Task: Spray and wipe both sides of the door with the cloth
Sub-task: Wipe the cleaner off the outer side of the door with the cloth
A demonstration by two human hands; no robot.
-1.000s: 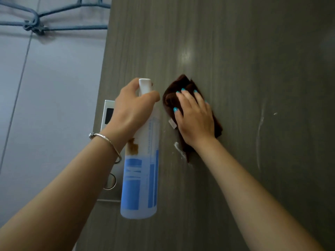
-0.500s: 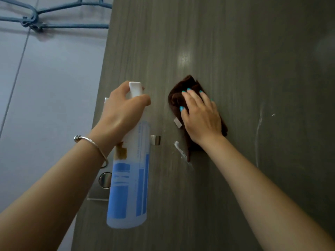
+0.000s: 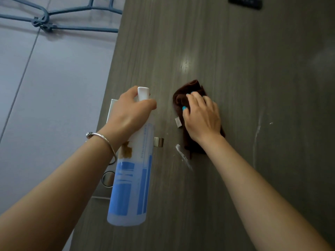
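L hand [image 3: 130,113] grips spray bottle [image 3: 130,178] near its top, held just off the door [image 3: 235,69]. R hand [image 3: 201,116] w/ curled fingers presses brown cloth [image 3: 190,89] against door

Two hands at a grey wood-grain door, one with a spray bottle, one with a cloth.

At frame centre the left hand [image 3: 129,113] grips the neck of a white and blue spray bottle [image 3: 131,171], its white cap pointing up. A silver bangle [image 3: 103,140] circles that wrist. Just right of centre the right hand [image 3: 202,117] presses a dark brown cloth [image 3: 188,93] flat on the door [image 3: 235,60], fingers bent over its folds. White streaks [image 3: 183,156] mark the door below the cloth. A metal lock plate [image 3: 105,187] shows behind the bottle; blue hangers [image 3: 54,20] sit upper left.
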